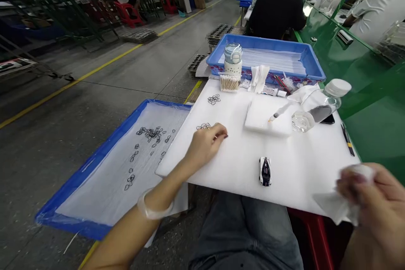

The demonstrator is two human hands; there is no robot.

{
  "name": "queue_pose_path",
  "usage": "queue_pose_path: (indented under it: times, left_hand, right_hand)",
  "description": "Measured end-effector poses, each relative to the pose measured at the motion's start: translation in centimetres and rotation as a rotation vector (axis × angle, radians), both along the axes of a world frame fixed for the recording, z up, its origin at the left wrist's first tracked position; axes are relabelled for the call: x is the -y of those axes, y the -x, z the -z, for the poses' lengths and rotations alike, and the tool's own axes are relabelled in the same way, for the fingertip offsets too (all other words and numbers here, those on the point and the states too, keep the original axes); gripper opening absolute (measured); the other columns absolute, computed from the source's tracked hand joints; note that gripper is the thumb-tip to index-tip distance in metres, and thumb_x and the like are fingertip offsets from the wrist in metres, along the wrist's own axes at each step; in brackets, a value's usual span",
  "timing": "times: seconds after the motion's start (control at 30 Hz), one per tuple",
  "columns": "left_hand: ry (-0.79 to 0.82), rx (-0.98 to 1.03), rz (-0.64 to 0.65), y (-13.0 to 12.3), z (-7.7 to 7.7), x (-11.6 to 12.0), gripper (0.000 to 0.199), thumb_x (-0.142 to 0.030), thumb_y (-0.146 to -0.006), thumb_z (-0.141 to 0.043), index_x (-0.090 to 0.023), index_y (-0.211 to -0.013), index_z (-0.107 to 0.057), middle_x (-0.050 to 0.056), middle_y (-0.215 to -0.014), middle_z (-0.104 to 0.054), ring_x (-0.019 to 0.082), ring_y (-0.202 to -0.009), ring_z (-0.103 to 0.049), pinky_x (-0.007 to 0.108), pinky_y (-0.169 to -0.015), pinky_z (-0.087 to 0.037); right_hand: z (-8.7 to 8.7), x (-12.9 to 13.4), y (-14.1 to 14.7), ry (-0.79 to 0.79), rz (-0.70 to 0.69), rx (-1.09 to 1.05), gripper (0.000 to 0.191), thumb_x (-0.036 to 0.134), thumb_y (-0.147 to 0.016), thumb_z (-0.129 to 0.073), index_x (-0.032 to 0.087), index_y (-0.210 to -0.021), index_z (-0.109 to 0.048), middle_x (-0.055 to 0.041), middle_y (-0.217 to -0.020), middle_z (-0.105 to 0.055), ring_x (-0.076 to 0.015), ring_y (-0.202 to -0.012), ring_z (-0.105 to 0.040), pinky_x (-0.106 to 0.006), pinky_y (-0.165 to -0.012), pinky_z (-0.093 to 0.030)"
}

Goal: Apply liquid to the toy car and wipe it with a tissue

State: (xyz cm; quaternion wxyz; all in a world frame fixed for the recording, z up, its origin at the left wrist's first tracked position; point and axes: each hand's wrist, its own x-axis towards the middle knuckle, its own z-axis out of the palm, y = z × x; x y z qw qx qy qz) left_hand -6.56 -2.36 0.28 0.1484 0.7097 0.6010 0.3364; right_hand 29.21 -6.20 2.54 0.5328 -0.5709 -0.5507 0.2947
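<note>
While your right hand [376,198], blurred, bunches a white wipe [337,207] between its fingers over the near right corner, the white-and-black toy car [265,171] sits on the foam sheet [234,168], between your hands, touching neither. Your left hand [205,142] is curled, fingertips close together; can't tell if they pinch anything. Just past it: thin black loops [203,126]. Farther: syringe [280,112] on a foam block [256,114], clear bottle [321,107] beside. Beyond: cotton swabs [229,84], lidded tumbler [233,66], then blue tray [268,43].
</note>
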Motion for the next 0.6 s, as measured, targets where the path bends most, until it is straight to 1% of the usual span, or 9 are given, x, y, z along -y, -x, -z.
queue_pose_path:
  times: [0.03, 0.1, 0.17, 0.2, 0.27, 0.37, 0.47, 0.53, 0.6]
  left_hand:
    - [0.001, 0.044, 0.063, -1.5, -0.3, 0.9, 0.012, -0.014, -0.090, -0.058, -0.019, -0.091, -0.068, 0.001, -0.081, -0.073, 0.017, -0.073, -0.069, 0.027, -0.067, -0.054]
    - [-0.020, 0.137, 0.197, -4.7, -0.6, 2.8, 0.017, -0.011, -0.092, -0.055, -0.020, -0.095, -0.069, 0.001, -0.087, -0.073, 0.014, -0.082, -0.069, 0.023, -0.073, -0.055]
    - [-0.108, 0.343, 0.306, -7.6, -0.4, 4.5, 0.025, -0.006, -0.093, -0.051, -0.018, -0.100, -0.072, 0.004, -0.088, -0.070, 0.013, -0.083, -0.067, 0.022, -0.075, -0.054]
    - [-0.125, 0.411, 0.312, -8.7, -0.2, 5.3, 0.027, -0.005, -0.093, -0.051, -0.018, -0.104, -0.072, 0.004, -0.089, -0.069, 0.012, -0.084, -0.066, 0.022, -0.076, -0.054]
    - [-0.100, 0.582, 0.250, -10.3, 0.5, 6.5, 0.029, -0.006, -0.092, -0.057, -0.022, -0.112, -0.071, 0.003, -0.089, -0.069, 0.012, -0.082, -0.066, 0.021, -0.077, -0.053]
    - [0.065, 0.942, 0.147, -11.2, 1.8, 7.2, 0.030, -0.013, -0.088, -0.069, -0.028, -0.114, -0.071, -0.001, -0.086, -0.069, 0.010, -0.078, -0.066, 0.020, -0.076, -0.054]
    - [0.214, 1.220, 0.231, -11.1, 2.9, 7.3, 0.018, -0.021, -0.086, -0.073, -0.027, -0.103, -0.077, 0.002, -0.088, -0.067, 0.012, -0.082, -0.065, 0.020, -0.075, -0.053]
    - [0.262, 1.312, 0.293, -10.9, 3.4, 7.1, 0.014, -0.026, -0.085, -0.075, -0.025, -0.098, -0.080, 0.004, -0.088, -0.065, 0.013, -0.081, -0.062, 0.022, -0.073, -0.052]
    - [0.285, 1.369, 0.298, -10.8, 3.6, 7.0, 0.014, -0.030, -0.083, -0.077, -0.024, -0.095, -0.080, 0.004, -0.086, -0.062, 0.013, -0.078, -0.060, 0.022, -0.070, -0.051]
  right_hand:
    - [0.0, 0.6, 2.2, 0.103, -0.145, 0.010, 0.024, 0.045, -0.086, -0.068, 0.021, -0.088, -0.064, -0.0019, -0.064, -0.060, -0.0096, -0.045, -0.043, -0.024, -0.040, -0.034]
    - [0.1, 1.4, 5.9, 0.275, -0.404, 0.074, 0.026, 0.044, -0.093, -0.060, 0.020, -0.086, -0.063, -0.0023, -0.070, -0.064, -0.0080, -0.046, -0.042, -0.022, -0.040, -0.030]
    - [0.4, 1.7, 8.4, 0.300, -0.519, 0.137, 0.024, 0.042, -0.096, -0.056, 0.020, -0.088, -0.062, -0.0011, -0.071, -0.063, -0.0098, -0.055, -0.049, -0.022, -0.048, -0.037]
    - [0.6, 1.8, 9.1, 0.294, -0.534, 0.127, 0.023, 0.041, -0.097, -0.054, 0.020, -0.091, -0.061, -0.0006, -0.072, -0.063, -0.0107, -0.060, -0.052, -0.022, -0.053, -0.039]
    - [1.1, 2.2, 9.7, 0.284, -0.520, 0.042, 0.024, 0.041, -0.099, -0.051, 0.020, -0.092, -0.059, 0.0000, -0.074, -0.061, -0.0112, -0.066, -0.053, -0.023, -0.058, -0.041]
    - [1.8, 3.0, 9.8, 0.336, -0.490, -0.151, 0.029, 0.044, -0.100, -0.050, 0.019, -0.088, -0.056, 0.0033, -0.067, -0.050, -0.0086, -0.060, -0.043, -0.021, -0.055, -0.036]
    - [2.3, 3.6, 10.0, 0.456, -0.507, -0.345, 0.032, 0.047, -0.098, -0.053, 0.018, -0.085, -0.055, 0.0064, -0.062, -0.037, -0.0066, -0.055, -0.028, -0.020, -0.049, -0.025]
    - [2.5, 3.6, 10.3, 0.518, -0.540, -0.435, 0.032, 0.048, -0.098, -0.054, 0.018, -0.084, -0.054, 0.0070, -0.062, -0.033, -0.0062, -0.054, -0.024, -0.020, -0.048, -0.022]
    - [2.4, 3.6, 10.8, 0.538, -0.558, -0.470, 0.031, 0.047, -0.097, -0.055, 0.018, -0.085, -0.056, 0.0069, -0.062, -0.033, -0.0059, -0.054, -0.023, -0.020, -0.048, -0.021]
